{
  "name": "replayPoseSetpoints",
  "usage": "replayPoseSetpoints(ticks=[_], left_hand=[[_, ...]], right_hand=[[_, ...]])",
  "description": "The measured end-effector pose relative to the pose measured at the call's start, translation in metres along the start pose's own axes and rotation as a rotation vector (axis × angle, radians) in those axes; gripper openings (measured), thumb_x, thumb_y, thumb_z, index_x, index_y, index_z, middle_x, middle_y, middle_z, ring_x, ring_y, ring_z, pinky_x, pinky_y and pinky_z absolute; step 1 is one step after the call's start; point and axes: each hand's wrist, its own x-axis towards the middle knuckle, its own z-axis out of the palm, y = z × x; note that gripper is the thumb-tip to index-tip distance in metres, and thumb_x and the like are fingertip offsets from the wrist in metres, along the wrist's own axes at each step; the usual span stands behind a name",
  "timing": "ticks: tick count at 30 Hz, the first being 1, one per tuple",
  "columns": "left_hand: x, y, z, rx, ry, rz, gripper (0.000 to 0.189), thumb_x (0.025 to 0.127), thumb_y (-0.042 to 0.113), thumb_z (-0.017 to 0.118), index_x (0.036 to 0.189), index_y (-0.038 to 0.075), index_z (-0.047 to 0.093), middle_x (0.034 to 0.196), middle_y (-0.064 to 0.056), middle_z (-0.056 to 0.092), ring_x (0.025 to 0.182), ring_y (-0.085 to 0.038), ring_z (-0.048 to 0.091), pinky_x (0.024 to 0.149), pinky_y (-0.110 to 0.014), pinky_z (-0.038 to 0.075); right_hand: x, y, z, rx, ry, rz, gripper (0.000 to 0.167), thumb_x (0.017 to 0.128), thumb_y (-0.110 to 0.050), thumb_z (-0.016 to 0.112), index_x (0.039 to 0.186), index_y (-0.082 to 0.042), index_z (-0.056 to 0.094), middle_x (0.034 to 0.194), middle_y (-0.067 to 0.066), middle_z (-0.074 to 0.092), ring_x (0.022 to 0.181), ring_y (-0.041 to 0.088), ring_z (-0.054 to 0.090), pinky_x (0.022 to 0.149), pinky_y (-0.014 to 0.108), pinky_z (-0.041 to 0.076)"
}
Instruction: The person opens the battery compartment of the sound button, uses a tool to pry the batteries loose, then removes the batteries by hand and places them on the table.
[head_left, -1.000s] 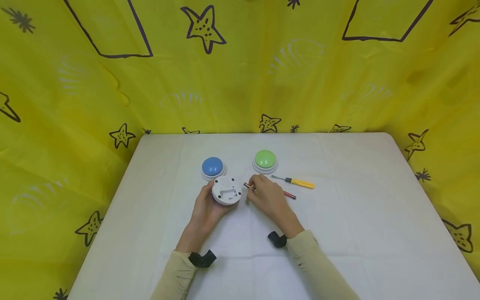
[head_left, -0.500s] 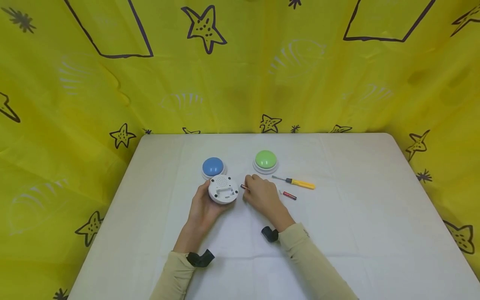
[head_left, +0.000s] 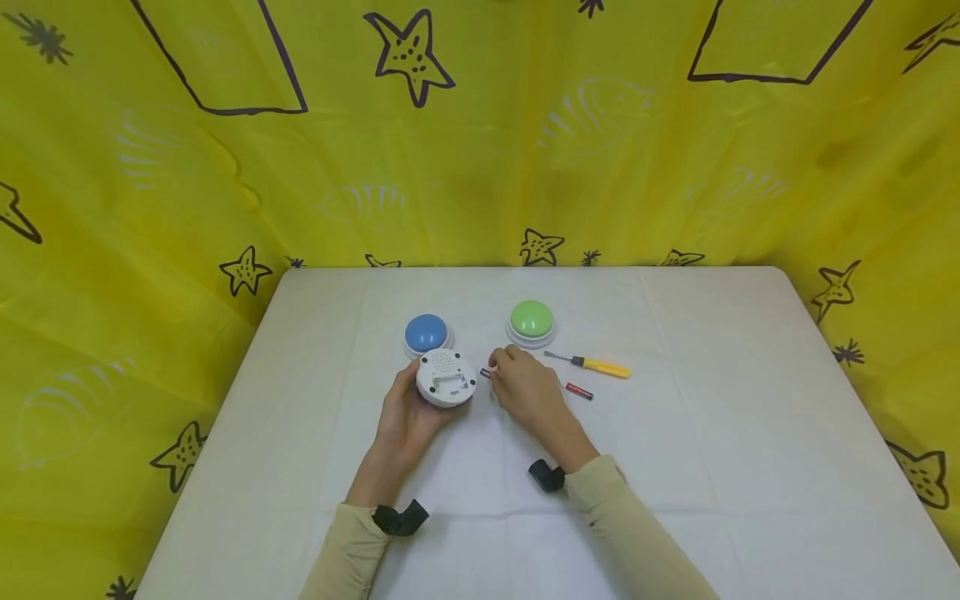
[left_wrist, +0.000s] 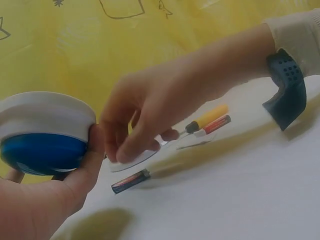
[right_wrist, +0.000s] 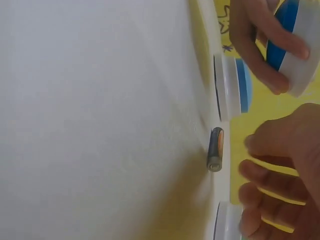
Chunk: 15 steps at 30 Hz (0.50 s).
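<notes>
My left hand [head_left: 405,421] holds a white buzzer [head_left: 444,367] upside down, its battery recess facing up; the left wrist view shows its blue dome [left_wrist: 45,152] underneath. A dark AA-type battery [left_wrist: 131,181] lies on the table between the hands. Just above it hovers my right hand [head_left: 528,392]. In the right wrist view, the loosely bent fingers [right_wrist: 255,172] stand apart from that battery [right_wrist: 215,150] and hold nothing. Beyond the right hand lies a red battery [head_left: 580,392], with a small thin white piece [left_wrist: 197,142] near it.
A blue-domed buzzer [head_left: 425,333] stands just behind the left hand, and a green-domed one [head_left: 531,319] stands behind the right hand. A screwdriver [head_left: 605,367] with a yellow handle lies to the right. The white-covered table [head_left: 675,467] meets a yellow curtain [head_left: 480,167] at the back.
Over the last second both hands have shifted slightly left, the left one carrying the buzzer. My right hand now covers more of the dark battery. Little differs from half a second ago.
</notes>
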Motion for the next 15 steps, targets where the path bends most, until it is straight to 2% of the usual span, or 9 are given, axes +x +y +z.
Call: replayPoseSetpoints(ticks=[2,5,10,15], left_hand=[[-0.001,0.0,0.0,0.006,0.003,0.011,0.061,0.114,0.033,0.027,0.168,0.017,0.004,0.172,-0.016,0.014,0.156,-0.037,0.022,0.114,-0.059,0.034],[-0.002,0.0,0.0,0.032,0.007,0.035,0.059,0.114,0.034,0.029,0.167,0.019,0.007,0.171,-0.015,0.013,0.155,-0.039,0.022,0.112,-0.06,0.037],[-0.005,-0.002,0.002,0.101,-0.01,0.07,0.055,0.115,0.033,0.029,0.165,0.018,0.015,0.17,-0.013,0.013,0.154,-0.039,0.022,0.107,-0.058,0.043],[-0.008,-0.007,0.006,0.155,-0.008,0.079,0.051,0.115,0.029,0.028,0.163,0.016,0.02,0.168,-0.013,0.018,0.148,-0.033,0.03,0.103,-0.053,0.05]], right_hand=[[-0.004,-0.001,-0.002,0.056,0.044,-0.025,0.013,0.099,-0.015,0.071,0.111,-0.013,0.071,0.105,0.003,0.069,0.089,0.019,0.064,0.07,0.036,0.057],[-0.011,-0.003,-0.005,0.15,0.089,-0.087,0.014,0.098,-0.011,0.071,0.112,-0.011,0.07,0.11,0.004,0.069,0.098,0.021,0.063,0.08,0.037,0.057],[-0.023,-0.005,-0.01,0.292,0.082,-0.176,0.023,0.097,-0.008,0.07,0.12,-0.012,0.067,0.123,0.005,0.066,0.115,0.025,0.059,0.101,0.042,0.053],[-0.035,-0.009,-0.012,0.391,0.101,-0.25,0.031,0.097,-0.011,0.073,0.126,-0.013,0.065,0.13,0.003,0.064,0.124,0.023,0.057,0.109,0.044,0.05]])
